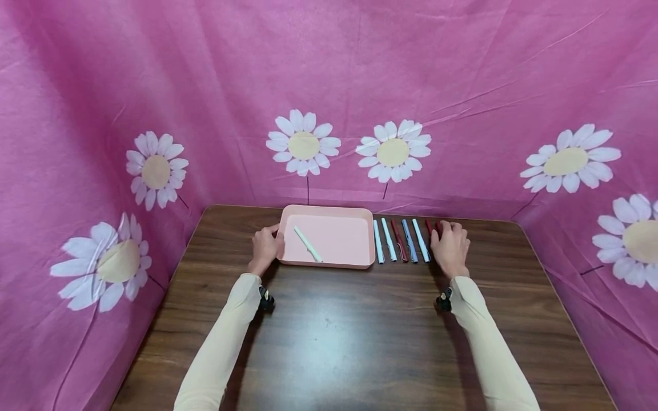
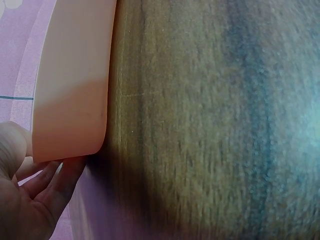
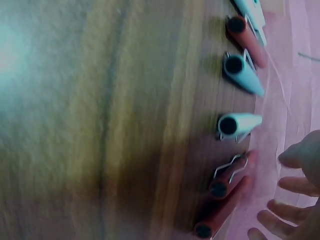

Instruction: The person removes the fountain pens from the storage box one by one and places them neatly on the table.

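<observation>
My left hand (image 1: 265, 249) holds the left end of a shallow pink tray (image 1: 329, 265); in the left wrist view its fingers lie against the tray's outer wall (image 2: 75, 100), near the bottom. A pale green pen (image 1: 308, 244) lies slanted inside the tray. My right hand (image 1: 451, 249) is over the right end of a row of pens, nearest two dark red pens (image 1: 429, 228), which it partly hides in the head view. In the right wrist view, loosely bent fingers (image 3: 287, 210) sit beside a red pen (image 3: 222, 210), apart from it.
Between the tray and my right hand lie white pens (image 1: 388, 240), a red pen (image 1: 398, 241) and a blue pen (image 1: 409, 241), roughly parallel. They rest on a brown wooden table (image 1: 329, 342). A pink flowered cloth (image 1: 349, 68) hangs behind the table and at both sides.
</observation>
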Demonstrator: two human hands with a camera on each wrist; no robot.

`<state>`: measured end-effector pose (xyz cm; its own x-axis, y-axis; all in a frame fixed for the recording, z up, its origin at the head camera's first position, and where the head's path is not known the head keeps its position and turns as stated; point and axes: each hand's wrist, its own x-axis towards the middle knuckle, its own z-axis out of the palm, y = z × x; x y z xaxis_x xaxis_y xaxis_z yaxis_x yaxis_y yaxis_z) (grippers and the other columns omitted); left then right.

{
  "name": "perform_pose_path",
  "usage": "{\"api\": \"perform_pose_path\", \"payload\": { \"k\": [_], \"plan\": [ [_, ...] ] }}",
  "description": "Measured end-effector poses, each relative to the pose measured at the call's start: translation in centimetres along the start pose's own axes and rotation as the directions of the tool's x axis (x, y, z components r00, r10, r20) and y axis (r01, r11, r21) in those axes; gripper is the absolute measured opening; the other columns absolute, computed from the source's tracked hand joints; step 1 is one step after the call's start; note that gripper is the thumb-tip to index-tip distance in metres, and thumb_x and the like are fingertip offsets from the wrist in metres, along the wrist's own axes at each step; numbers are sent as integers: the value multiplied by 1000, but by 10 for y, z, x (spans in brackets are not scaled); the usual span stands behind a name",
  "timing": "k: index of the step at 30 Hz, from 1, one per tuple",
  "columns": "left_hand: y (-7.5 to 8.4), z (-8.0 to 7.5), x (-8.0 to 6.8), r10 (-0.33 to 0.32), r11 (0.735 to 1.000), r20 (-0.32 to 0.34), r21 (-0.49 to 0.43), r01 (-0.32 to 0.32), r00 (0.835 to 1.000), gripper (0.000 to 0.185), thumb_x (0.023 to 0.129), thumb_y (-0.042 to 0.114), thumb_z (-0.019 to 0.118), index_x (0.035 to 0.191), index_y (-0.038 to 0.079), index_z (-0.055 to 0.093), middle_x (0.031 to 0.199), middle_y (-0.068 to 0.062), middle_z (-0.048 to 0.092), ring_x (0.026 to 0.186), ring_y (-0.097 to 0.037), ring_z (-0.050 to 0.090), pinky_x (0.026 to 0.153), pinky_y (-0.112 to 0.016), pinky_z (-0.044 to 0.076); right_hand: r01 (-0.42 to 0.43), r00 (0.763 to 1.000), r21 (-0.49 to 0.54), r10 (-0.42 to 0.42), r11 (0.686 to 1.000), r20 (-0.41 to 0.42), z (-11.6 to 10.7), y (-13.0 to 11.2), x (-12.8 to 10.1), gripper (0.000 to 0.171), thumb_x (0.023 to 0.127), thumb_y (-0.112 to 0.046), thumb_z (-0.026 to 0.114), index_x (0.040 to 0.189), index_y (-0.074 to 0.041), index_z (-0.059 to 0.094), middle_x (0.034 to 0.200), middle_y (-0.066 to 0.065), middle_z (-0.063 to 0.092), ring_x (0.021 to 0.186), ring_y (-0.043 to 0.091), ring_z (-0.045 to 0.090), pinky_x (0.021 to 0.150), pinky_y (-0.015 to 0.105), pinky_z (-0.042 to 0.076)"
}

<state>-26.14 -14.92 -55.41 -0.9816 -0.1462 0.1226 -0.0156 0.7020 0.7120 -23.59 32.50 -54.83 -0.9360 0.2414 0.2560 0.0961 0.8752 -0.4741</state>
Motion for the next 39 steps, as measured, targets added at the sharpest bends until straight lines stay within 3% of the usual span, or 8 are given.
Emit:
{"api": "perform_pose_path", "payload": {
  "k": [9, 18, 24, 33, 39],
  "plan": [
    [2, -1, 0, -26, 1000, 25, 6, 26, 999, 37, 97, 11, 61, 132, 7, 73, 126, -25, 70, 115, -51, 66, 98, -60, 51, 153, 988, -8, -154, 988, -18, 6, -25, 0, 56, 103, -31, 64, 145, 5, 52, 146, 37, 46, 129, 60, 43, 102, 76, 32],
    [1, -1, -1, -8, 1000, 12, 13, 8, 1000, 37, 95, 10, 62, 130, 5, 74, 124, -26, 70, 114, -52, 66, 98, -61, 51, 230, 973, -15, -230, 973, 1, 17, -46, -8, 62, 100, -37, 69, 144, 4, 54, 141, 34, 50, 125, 57, 46, 101, 73, 33],
    [0, -1, 0, -24, 1000, 33, 8, 24, 999, 38, 97, 12, 59, 133, 5, 72, 128, -26, 69, 116, -52, 65, 99, -60, 51, 264, 964, -10, -265, 964, -23, 25, -63, -12, 62, 98, -38, 72, 143, 2, 56, 138, 32, 54, 123, 55, 49, 100, 69, 36],
    [-4, 0, 0, -9, 1000, 21, 5, 9, 1000, 37, 97, 11, 61, 131, 4, 72, 127, -26, 70, 116, -50, 66, 98, -60, 51, 320, 947, 38, -320, 947, 4, 36, -86, -12, 63, 97, -35, 74, 144, 3, 56, 147, 31, 50, 136, 50, 46, 112, 69, 33],
    [-2, 1, 0, -14, 1000, 7, 9, 14, 1000, 36, 96, 11, 62, 130, 6, 74, 125, -27, 70, 113, -52, 67, 96, -61, 52, 376, 927, 39, -376, 926, -18, 42, -102, -12, 57, 96, -31, 76, 140, 3, 61, 145, 30, 53, 136, 50, 48, 112, 69, 35]
  ]
}}
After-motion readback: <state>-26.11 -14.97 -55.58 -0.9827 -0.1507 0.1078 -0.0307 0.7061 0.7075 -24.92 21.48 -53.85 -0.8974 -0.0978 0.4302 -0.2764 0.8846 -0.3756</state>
